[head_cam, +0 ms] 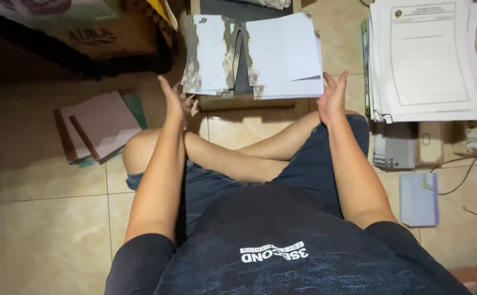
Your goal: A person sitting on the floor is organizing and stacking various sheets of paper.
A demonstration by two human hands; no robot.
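Note:
I sit cross-legged on a tiled floor. In front of my knees lie two stacks of white paper (pixel 282 54) with torn, grey-stained edges, side by side on a dark board. My left hand (pixel 175 101) is raised flat, fingers together, against the near left edge of the left stack (pixel 208 54). My right hand (pixel 332 98) stands the same way at the near right edge of the right stack. Neither hand holds anything; the palms face inward toward the paper.
A tall pile of printed white sheets (pixel 427 60) lies at the right. Several pinkish and brown folders (pixel 99 125) lie on the floor at the left. A cardboard box (pixel 107 35) stands at the back left. A small blue booklet (pixel 419 199), cables and a plug (pixel 476 142) lie at the right.

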